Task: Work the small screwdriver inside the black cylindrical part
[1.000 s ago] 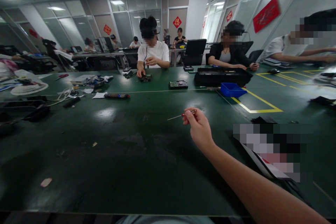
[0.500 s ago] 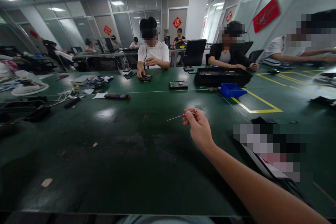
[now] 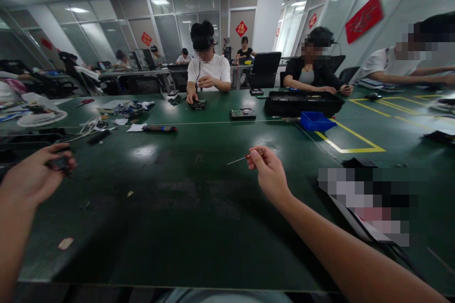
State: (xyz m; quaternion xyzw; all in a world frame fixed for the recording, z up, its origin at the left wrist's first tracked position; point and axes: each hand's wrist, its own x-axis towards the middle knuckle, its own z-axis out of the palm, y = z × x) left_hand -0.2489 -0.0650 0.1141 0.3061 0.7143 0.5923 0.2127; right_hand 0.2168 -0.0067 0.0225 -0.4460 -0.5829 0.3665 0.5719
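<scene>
While the right hand [image 3: 269, 170] holds a screwdriver [image 3: 246, 156], the left [image 3: 37, 175] grips something [image 3: 59, 163] (dark)

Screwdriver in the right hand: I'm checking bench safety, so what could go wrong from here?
The screwdriver has its bare shaft pointing leftward, so it might jab the left hand if the two come together.
The dark object in the left hand's fingers could slip and drop onto the table.

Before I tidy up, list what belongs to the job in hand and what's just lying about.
Job in hand:
screwdriver, in right hand
dark object, in left hand

Apparently lying about:
blue tray
paper scrap
dark cylindrical tool
</scene>
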